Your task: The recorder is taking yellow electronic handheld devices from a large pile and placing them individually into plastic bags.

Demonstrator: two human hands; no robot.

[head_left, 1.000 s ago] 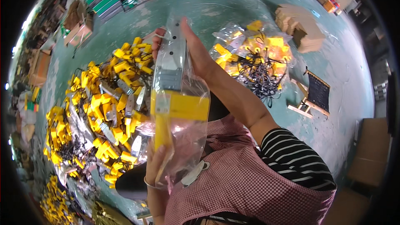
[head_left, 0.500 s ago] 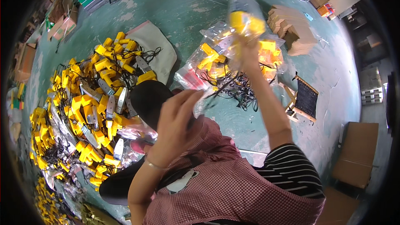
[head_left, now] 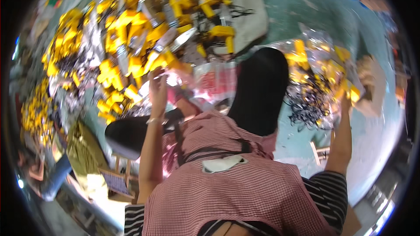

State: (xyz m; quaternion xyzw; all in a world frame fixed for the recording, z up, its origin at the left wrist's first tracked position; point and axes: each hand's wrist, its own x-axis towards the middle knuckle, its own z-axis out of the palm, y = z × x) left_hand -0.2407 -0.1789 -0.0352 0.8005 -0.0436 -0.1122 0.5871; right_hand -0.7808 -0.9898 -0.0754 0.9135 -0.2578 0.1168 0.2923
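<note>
A wide pile of yellow-handled tools [head_left: 127, 26] with flat grey, blade-like parts and black cords lies ahead and to the left. My left hand [head_left: 157, 88] is at its near edge, fingers stretched out beside shiny clear plastic bags [head_left: 175, 78]. Whether it touches the plastic is unclear. Out to the right, my right hand [head_left: 345, 102] closes on a yellow-handled tool [head_left: 352, 91], blurred by motion. This is at the right side of a smaller heap of bagged yellow tools [head_left: 302, 59] with tangled black cords [head_left: 310, 105].
My knee [head_left: 262, 87] rises between the two piles. A pale sheet [head_left: 247, 8] lies beyond the big pile, and a brown cardboard stack [head_left: 369, 85] stands right of the small heap. An olive cloth [head_left: 83, 144] and a small wooden stool [head_left: 118, 181] are at lower left.
My view has swung left. My right hand has brought the bagged yellow tool down to the small heap's right side. My left hand has moved from before my body to the big pile's edge.
</note>
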